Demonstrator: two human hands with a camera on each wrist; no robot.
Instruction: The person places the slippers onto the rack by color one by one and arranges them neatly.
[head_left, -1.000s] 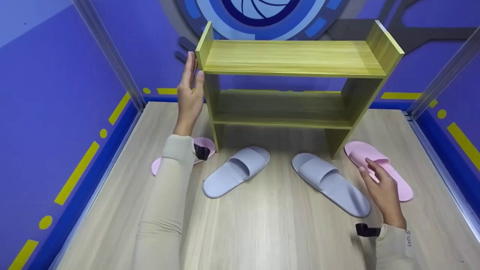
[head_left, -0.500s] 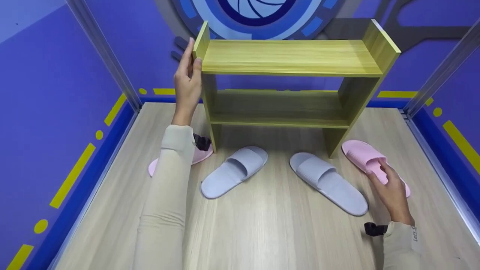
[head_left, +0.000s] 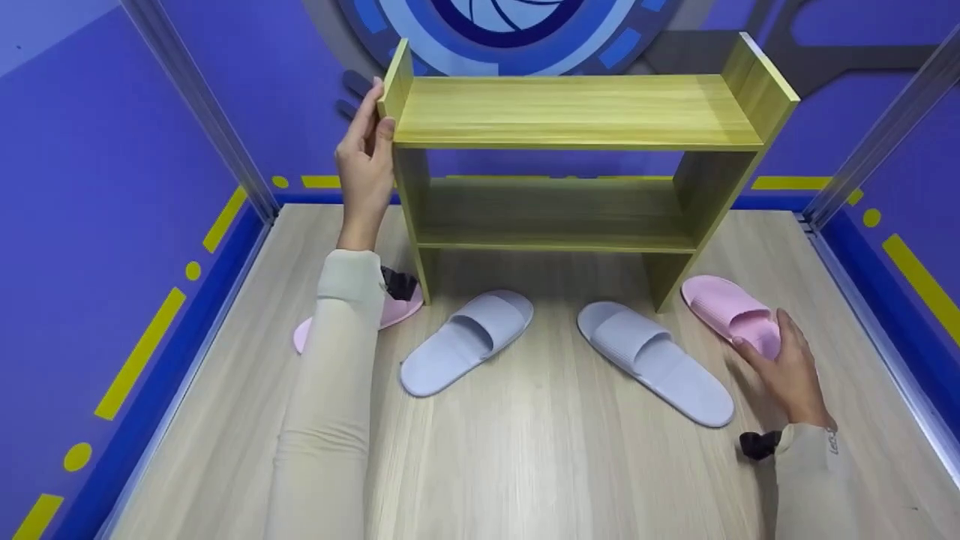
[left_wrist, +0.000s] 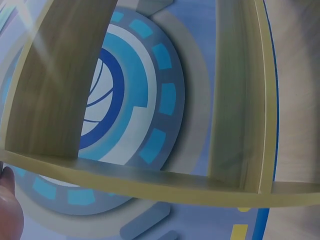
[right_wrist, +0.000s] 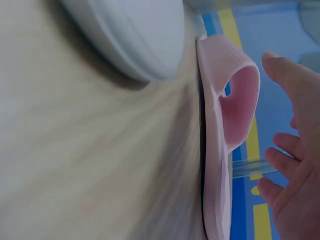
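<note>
My left hand [head_left: 365,169] is raised at the left side panel of a yellow-green wooden shelf [head_left: 577,112], its fairly straight fingers on the panel's outer face. The left wrist view catches only the thumb [left_wrist: 9,205] beside the shelf's edge [left_wrist: 135,186]. Over the rear part of the right pink slipper [head_left: 724,304] hovers my right hand [head_left: 791,371], thumb and fingers spread. In the right wrist view a gap separates those fingers from the pink slipper [right_wrist: 215,125]. Two grey slippers, left [head_left: 469,341] and right [head_left: 652,360], lie toe-inward before the shelf.
Another pink slipper [head_left: 401,309] lies at the left, partly hidden by my left forearm. Blue printed walls [head_left: 112,225] enclose the wooden floor [head_left: 525,465] at the sides and back. Metal posts [head_left: 199,112] stand at the corners.
My right hand has shifted right from beside the pink slipper to over its rear part, spreading thumb and fingers. My left hand has risen slightly along the side panel. The slippers stay put.
</note>
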